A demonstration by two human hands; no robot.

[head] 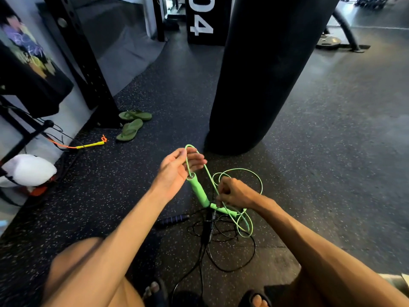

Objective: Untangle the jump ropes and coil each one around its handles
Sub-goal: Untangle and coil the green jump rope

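Near the punching bag (pixel 263 69), left hand (pixel 177 169) and right hand (pixel 234 193) pinch the green jump rope (pixel 239 216); winding it around its green handles (pixel 199 193) looks next.

Green jump rope (pixel 240 173): two green handles (pixel 199 191) meeting in a V at centre frame, thin cord looping up to 12 o'clock and in loose coils toward 3–4 o'clock. Black jump rope (pixel 230 262): cord in a tangled heap on the floor at 6 o'clock beneath the green one; its dark ribbed handle (pixel 174 219) lies flat at 8 o'clock of the heap.
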